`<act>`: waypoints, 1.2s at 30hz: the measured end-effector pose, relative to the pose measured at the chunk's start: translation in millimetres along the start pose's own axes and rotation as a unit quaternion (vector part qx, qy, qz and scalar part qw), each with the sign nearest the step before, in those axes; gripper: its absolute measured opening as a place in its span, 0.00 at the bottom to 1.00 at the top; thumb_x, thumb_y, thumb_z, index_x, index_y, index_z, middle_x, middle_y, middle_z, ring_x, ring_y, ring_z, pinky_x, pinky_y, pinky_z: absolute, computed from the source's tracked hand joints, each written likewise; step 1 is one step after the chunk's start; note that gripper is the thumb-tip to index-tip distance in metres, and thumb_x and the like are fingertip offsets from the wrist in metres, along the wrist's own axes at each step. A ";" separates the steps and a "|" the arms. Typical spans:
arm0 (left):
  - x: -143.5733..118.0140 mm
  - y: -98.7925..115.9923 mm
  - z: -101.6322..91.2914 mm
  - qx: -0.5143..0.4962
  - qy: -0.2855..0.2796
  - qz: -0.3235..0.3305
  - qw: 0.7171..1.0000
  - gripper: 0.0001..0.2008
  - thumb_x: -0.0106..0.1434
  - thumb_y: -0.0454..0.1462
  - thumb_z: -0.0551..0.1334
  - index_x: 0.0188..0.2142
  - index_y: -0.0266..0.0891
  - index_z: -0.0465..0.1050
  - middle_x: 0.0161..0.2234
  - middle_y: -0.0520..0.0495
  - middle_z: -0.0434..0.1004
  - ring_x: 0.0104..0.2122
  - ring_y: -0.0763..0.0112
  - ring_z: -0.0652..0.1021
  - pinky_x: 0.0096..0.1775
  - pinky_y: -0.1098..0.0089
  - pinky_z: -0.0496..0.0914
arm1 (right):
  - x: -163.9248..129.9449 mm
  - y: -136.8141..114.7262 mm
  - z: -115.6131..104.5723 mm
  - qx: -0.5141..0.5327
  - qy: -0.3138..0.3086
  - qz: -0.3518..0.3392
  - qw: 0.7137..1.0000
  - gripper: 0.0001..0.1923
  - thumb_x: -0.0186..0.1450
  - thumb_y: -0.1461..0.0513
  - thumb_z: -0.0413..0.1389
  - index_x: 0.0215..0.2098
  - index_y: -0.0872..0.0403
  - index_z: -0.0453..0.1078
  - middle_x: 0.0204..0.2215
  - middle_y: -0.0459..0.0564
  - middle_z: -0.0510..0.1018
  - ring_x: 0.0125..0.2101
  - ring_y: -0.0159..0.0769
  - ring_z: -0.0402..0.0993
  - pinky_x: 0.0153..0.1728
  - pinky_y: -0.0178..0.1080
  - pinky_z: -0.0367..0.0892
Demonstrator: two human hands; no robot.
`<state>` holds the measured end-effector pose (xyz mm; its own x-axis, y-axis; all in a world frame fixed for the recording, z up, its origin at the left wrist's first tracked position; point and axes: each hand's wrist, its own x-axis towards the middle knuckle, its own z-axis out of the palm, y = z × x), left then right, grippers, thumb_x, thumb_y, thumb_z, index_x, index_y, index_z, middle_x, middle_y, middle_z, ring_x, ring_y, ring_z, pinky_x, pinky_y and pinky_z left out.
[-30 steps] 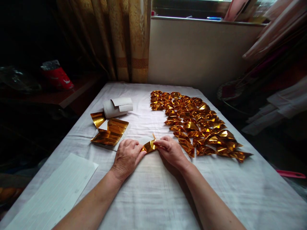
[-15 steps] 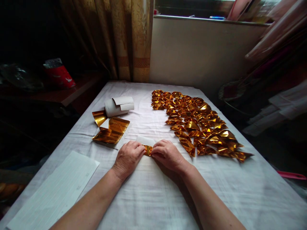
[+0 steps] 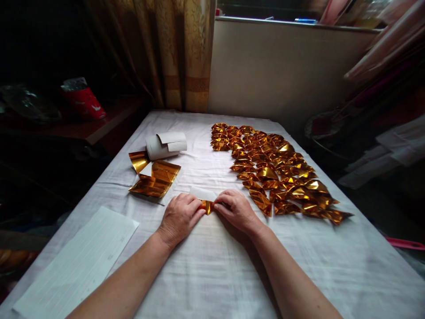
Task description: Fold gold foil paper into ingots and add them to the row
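Your fingers (image 3: 199, 207) pinch a gold foil piece (image 3: 207, 206) mid-tabletop (image 3: 212, 266), white-clothed, curtain (image 3: 172, 53) beyond its far edge.

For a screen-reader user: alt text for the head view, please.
Left hand and right hand pinch a small gold foil piece on a white tablecloth, with rows of folded gold pieces to the right.

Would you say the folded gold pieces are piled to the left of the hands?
No, the folded gold pieces lie right of the left hand and right hand.
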<state>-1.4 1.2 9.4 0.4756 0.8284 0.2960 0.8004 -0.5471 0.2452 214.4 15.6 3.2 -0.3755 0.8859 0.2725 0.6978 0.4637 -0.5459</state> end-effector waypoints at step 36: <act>6.8 17.6 2.9 0.034 -0.002 -0.075 0.997 0.13 0.60 0.47 0.66 0.34 0.42 0.70 0.35 0.47 0.73 0.40 0.59 0.70 0.41 0.60 0.61 | -3.2 4.4 15.1 -0.015 0.078 0.040 0.996 0.06 0.64 0.65 0.55 0.30 0.51 0.71 0.29 0.47 0.75 0.32 0.36 0.70 0.35 0.36 0.61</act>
<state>17.0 -2.5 13.0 0.3500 0.9009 0.2565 0.8854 -0.4076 0.2233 209.5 14.6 -12.1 -0.2202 0.9102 0.3506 0.7400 0.3901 -0.5479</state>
